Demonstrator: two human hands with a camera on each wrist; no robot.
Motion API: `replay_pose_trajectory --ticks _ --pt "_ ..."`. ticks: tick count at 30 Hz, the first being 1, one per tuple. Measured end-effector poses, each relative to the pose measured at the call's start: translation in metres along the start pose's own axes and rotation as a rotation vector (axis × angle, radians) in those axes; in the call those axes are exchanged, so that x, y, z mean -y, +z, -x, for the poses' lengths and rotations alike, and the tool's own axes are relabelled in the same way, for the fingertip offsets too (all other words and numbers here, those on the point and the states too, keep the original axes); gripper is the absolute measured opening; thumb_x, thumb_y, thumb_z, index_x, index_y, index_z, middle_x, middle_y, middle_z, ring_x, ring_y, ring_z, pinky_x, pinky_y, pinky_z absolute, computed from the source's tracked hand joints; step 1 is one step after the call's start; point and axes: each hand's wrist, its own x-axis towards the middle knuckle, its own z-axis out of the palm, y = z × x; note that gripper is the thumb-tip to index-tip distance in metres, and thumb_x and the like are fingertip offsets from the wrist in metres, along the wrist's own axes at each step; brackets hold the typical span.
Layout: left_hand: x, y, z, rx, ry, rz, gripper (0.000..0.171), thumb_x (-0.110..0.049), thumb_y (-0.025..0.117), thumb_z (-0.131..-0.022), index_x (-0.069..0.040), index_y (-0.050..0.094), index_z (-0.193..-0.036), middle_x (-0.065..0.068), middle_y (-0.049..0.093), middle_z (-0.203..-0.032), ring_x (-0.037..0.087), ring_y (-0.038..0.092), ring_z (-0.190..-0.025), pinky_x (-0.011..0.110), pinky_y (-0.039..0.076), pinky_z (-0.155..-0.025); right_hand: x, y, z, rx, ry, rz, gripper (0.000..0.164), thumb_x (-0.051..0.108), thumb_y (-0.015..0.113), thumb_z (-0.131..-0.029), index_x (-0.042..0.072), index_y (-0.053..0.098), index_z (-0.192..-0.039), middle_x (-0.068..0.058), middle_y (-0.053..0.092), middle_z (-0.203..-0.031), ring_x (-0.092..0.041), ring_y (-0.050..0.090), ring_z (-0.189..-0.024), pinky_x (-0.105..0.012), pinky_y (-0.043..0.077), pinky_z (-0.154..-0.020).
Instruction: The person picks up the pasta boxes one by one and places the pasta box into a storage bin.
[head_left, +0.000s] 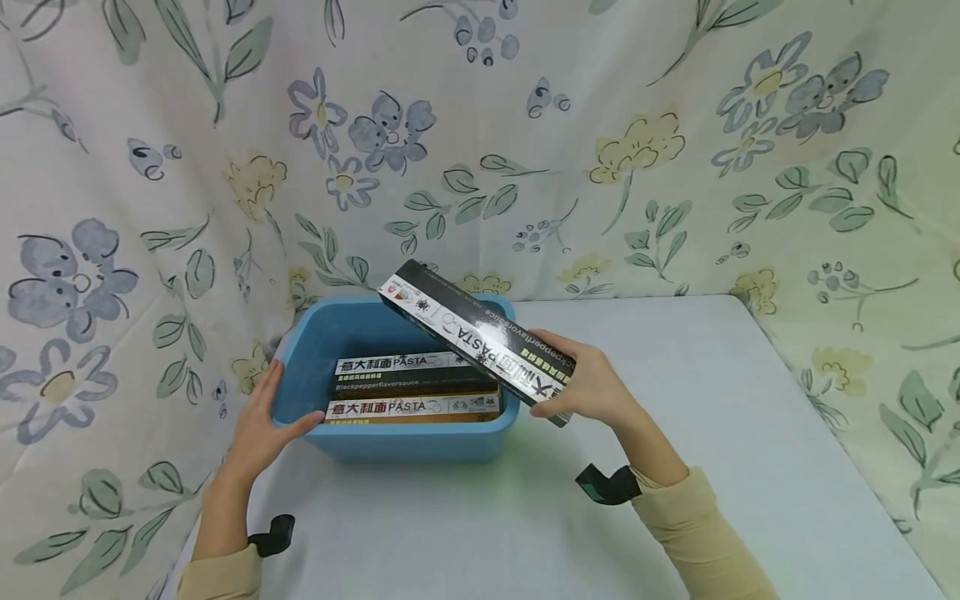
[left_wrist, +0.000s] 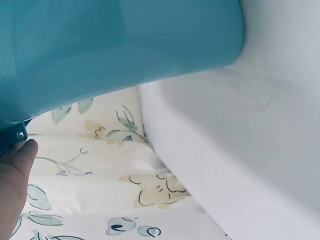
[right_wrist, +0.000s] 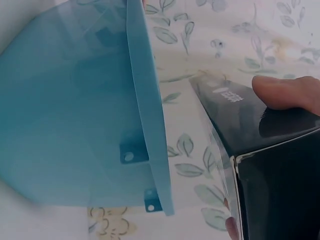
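Note:
A light-blue plastic bin (head_left: 408,446) stands on the table. My left hand (head_left: 258,433) holds its left front corner, thumb over the front rim and fingers along the left side. Inside lie a black-and-white pasta box (head_left: 412,382) and, nearer the front, an orange-and-white one (head_left: 412,408). My right hand (head_left: 592,385) grips the near end of another black-and-white pasta box (head_left: 468,329), which slants up and left over the bin's right part. In the right wrist view the thumb (right_wrist: 285,92) presses one face of this box (right_wrist: 277,185), beside the bin wall (right_wrist: 75,115).
The white table (head_left: 675,400) extends right of and in front of the bin. A flowered curtain (head_left: 525,150) hangs behind and along the left side. Small bracket-like tabs (right_wrist: 134,154) stick out under the bin's rim. Black bands (head_left: 611,485) sit at both wrists.

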Motion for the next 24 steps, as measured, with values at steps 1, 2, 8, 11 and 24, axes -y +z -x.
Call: replay_pose_trajectory --ticks 1,2,8,11,24 --pt "0.000 0.000 0.000 0.000 0.004 0.000 0.107 -0.043 0.075 -0.081 -0.003 0.011 -0.156 0.021 0.006 -0.161 0.051 0.008 -0.142 0.077 0.017 -0.101 0.000 0.000 -0.003 0.019 -0.009 -0.008 0.095 0.008 0.089 -0.056 0.004 0.049 -0.141 -0.019 0.057 -0.128 -0.029 0.055 -0.099 -0.036 0.052 -0.076" --pt "0.000 0.000 0.000 -0.001 0.007 0.001 0.106 -0.043 0.075 -0.081 -0.002 0.012 -0.155 0.021 0.006 -0.161 0.051 0.008 -0.142 0.077 0.017 -0.101 0.001 0.001 -0.006 0.038 -0.014 -0.015 0.094 0.008 0.089 -0.056 0.004 0.050 -0.141 -0.019 0.057 -0.128 -0.029 0.055 -0.100 -0.036 0.051 -0.077" --pt "-0.002 0.000 -0.001 -0.001 -0.003 -0.004 0.106 -0.042 0.076 -0.080 -0.001 0.012 -0.155 0.022 0.007 -0.161 0.052 0.009 -0.142 0.076 0.018 -0.101 0.003 0.008 -0.023 0.132 -0.039 0.009 0.095 0.006 0.089 -0.055 -0.001 0.048 -0.141 -0.019 0.059 -0.124 -0.028 0.055 -0.099 -0.035 0.051 -0.078" --pt "-0.002 0.000 -0.001 -0.003 -0.007 -0.005 0.106 -0.042 0.075 -0.081 -0.001 0.012 -0.155 0.022 0.007 -0.160 0.052 0.009 -0.142 0.076 0.018 -0.101 0.005 0.011 -0.030 0.176 -0.049 0.036 0.093 0.006 0.089 -0.057 -0.002 0.048 -0.140 -0.018 0.060 -0.120 -0.027 0.056 -0.097 -0.034 0.051 -0.076" --pt "-0.001 0.000 0.000 -0.010 -0.011 -0.013 0.107 -0.042 0.076 -0.080 -0.001 0.012 -0.155 0.022 0.007 -0.160 0.052 0.011 -0.141 0.076 0.020 -0.101 0.013 0.019 -0.057 0.364 -0.017 0.057 0.090 0.004 0.086 -0.058 -0.002 0.049 -0.139 -0.014 0.062 -0.112 -0.023 0.058 -0.091 -0.030 0.053 -0.073"
